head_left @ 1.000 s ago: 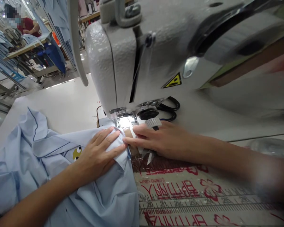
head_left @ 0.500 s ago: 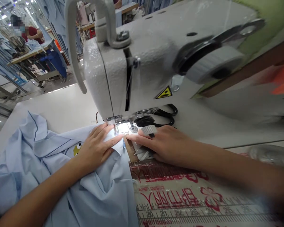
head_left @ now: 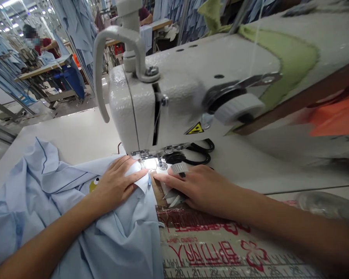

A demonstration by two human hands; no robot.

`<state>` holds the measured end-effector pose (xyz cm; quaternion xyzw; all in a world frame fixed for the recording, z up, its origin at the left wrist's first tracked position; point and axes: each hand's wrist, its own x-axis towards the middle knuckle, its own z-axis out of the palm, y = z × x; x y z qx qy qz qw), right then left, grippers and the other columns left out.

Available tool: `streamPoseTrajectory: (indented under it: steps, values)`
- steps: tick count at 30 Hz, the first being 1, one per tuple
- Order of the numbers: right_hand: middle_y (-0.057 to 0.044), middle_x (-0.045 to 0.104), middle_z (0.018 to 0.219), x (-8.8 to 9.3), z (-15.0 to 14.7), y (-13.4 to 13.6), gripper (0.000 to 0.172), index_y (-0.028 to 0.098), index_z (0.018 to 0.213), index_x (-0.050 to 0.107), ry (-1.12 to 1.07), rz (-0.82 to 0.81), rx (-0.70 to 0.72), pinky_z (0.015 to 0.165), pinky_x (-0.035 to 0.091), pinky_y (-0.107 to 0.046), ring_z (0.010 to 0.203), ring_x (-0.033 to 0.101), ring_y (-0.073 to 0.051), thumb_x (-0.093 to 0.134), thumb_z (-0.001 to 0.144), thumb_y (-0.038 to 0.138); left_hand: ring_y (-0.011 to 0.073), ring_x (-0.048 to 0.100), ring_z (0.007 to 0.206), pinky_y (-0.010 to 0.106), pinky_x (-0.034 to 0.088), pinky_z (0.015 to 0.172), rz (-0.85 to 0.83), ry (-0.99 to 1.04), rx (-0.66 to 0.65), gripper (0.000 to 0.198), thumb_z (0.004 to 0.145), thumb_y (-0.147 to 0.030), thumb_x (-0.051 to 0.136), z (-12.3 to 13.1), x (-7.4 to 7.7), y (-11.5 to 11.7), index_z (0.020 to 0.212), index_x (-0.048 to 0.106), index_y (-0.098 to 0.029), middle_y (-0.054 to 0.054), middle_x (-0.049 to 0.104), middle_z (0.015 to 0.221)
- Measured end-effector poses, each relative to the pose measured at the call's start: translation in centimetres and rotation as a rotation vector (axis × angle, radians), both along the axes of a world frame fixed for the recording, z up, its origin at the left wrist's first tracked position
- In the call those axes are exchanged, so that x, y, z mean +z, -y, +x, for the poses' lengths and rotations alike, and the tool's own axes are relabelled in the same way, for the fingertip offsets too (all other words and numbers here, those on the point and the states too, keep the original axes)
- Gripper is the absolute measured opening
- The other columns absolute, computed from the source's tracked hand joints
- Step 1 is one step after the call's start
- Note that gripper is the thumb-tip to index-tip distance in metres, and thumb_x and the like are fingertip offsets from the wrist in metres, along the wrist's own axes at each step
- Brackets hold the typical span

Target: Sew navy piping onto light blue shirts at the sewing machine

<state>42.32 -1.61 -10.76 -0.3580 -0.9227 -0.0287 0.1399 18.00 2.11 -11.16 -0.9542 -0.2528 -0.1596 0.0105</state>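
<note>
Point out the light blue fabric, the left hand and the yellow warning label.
Light blue fabric [head_left: 61, 199]: head view, on its creased middle.
Left hand [head_left: 113, 182]: head view, back of the hand.
Yellow warning label [head_left: 195, 128]: head view, centre of the triangle.

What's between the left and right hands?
Between the left hand and right hand, the head view shows a light-blue garment edge and, beside it, a brown strip.
</note>
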Motion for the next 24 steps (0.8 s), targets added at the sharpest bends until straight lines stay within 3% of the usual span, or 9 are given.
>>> streamPoseTrajectory:
  steps: [7, 13, 18, 24]
  values:
    - [-0.003, 0.065, 0.082, -0.4, -0.1, 0.0, 0.049, 0.017, 0.104, 0.057, -0.003, 0.008, 0.027, 0.048, 0.025, -0.027, 0.055, 0.049, -0.013, 0.043, 0.060, 0.001, 0.0243, 0.043, 0.114, 0.046, 0.042, 0.096, -0.025, -0.002, 0.015, 0.032, 0.091, -0.021, 0.039, -0.1, -0.1, 0.0, 0.119, 0.053, -0.019, 0.011, 0.050, 0.117]
    - [0.000, 0.062, 0.072, -0.6, -0.4, 0.6, 0.054, 0.015, 0.116, 0.050, -0.071, 0.020, 0.065, 0.046, 0.021, -0.027, 0.052, 0.048, -0.013, 0.042, 0.065, 0.000, 0.0244, 0.042, 0.116, 0.045, 0.040, 0.098, -0.061, -0.014, 0.026, 0.032, 0.092, -0.024, 0.038, -0.3, 0.0, -0.1, 0.120, 0.053, -0.020, 0.011, 0.050, 0.118]
    - [-0.005, 0.064, 0.083, -0.5, -1.3, 1.5, 0.051, 0.013, 0.116, 0.050, -0.069, -0.119, 0.208, 0.050, 0.033, -0.028, 0.065, 0.056, -0.016, 0.042, 0.067, 0.004, 0.0234, 0.041, 0.119, 0.043, 0.038, 0.101, -0.063, -0.027, 0.031, 0.033, 0.093, -0.023, 0.038, -0.3, 0.1, 0.2, 0.122, 0.052, -0.020, 0.011, 0.049, 0.120]
    - [-0.008, 0.065, 0.092, -1.1, -1.2, 1.9, 0.054, 0.014, 0.120, 0.049, 0.003, -0.149, 0.173, 0.054, 0.042, -0.029, 0.073, 0.060, -0.019, 0.045, 0.067, 0.005, 0.0226, 0.043, 0.116, 0.042, 0.039, 0.099, -0.022, 0.007, -0.016, 0.031, 0.092, -0.023, 0.039, -0.7, 0.0, -0.8, 0.119, 0.053, -0.019, 0.011, 0.050, 0.119]
